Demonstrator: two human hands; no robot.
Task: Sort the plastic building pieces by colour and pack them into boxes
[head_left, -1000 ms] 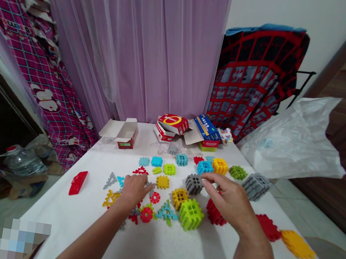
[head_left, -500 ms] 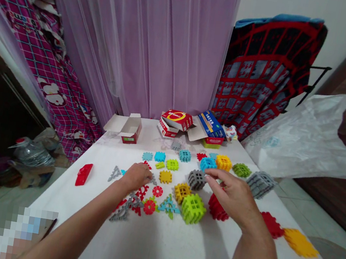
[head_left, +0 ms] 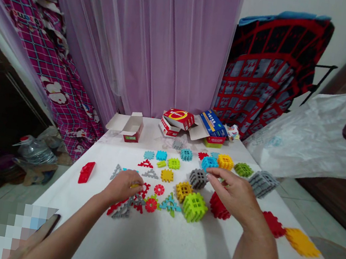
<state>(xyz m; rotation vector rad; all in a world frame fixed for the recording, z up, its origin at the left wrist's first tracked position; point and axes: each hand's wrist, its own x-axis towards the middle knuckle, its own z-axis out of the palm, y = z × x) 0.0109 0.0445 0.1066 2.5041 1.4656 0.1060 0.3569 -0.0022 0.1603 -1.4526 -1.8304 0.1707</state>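
My left hand (head_left: pixel 123 186) is closed, its fingertips on a small yellow piece (head_left: pixel 136 185) above the interlocking flat shapes at the left. Beside it lie a red toothed triangle (head_left: pixel 145 164), a grey one (head_left: pixel 150 173) and a red flower disc (head_left: pixel 159 189). My right hand (head_left: pixel 233 194) hovers with thumb and forefinger apart, near the dark grey block (head_left: pixel 198 179) and above the red block (head_left: pixel 219 207); a bit of green shows beneath its fingers. Yellow (head_left: pixel 183 191) and lime (head_left: pixel 195 207) blocks stand between the hands.
An open carton (head_left: pixel 132 131), a red box (head_left: pixel 179 119) and a blue box (head_left: pixel 213 125) stand at the table's back. A red piece (head_left: pixel 86 172) lies far left. Farther right are a grey block (head_left: pixel 263 184), an orange stack (head_left: pixel 302 243) and a plastic bag (head_left: pixel 309 138).
My left hand has moved left and toward me, uncovering the red and grey triangles; yellow now shows at its fingertips. My right hand has hardly moved. The view has shifted slightly.
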